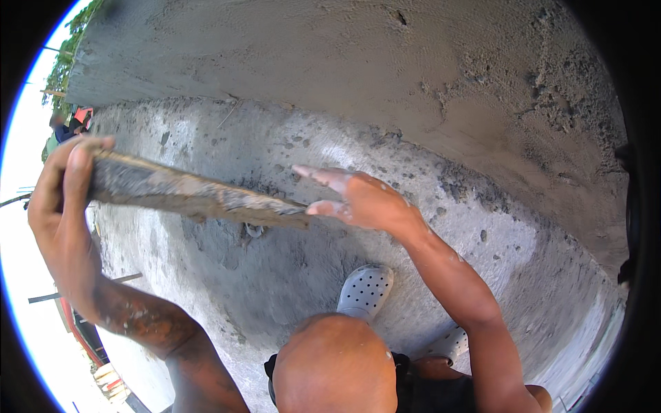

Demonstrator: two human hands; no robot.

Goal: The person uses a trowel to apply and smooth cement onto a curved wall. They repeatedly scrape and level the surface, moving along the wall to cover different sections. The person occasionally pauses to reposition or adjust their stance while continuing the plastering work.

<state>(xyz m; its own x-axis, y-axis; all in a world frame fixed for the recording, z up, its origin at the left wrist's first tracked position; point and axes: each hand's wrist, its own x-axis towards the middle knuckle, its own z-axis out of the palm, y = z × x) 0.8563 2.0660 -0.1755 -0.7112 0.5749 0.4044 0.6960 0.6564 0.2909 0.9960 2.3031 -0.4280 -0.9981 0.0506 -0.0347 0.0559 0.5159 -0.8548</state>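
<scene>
My left hand (72,199) is closed around the left end of a long, mortar-smeared board (186,189), raised over the concrete. The board slants slightly down to the right, its grey face and lighter top edge showing. By its right end, my right hand (358,198) has its fingers stretched out and its thumb apart. The thumb tip is at the board's end; whether it touches cannot be made out. Pale, dried mortar coats those fingers. Beyond both hands rises a wall of fresh grey plaster (330,62), smooth at the left and rough at the upper right.
Mortar splatters dot the concrete floor (475,241) along the wall's foot. Below the board are my white perforated clogs (366,289) and a bare, rounded knee (334,365). At the far left, past the concrete's edge, are another person (62,129) and greenery (65,62).
</scene>
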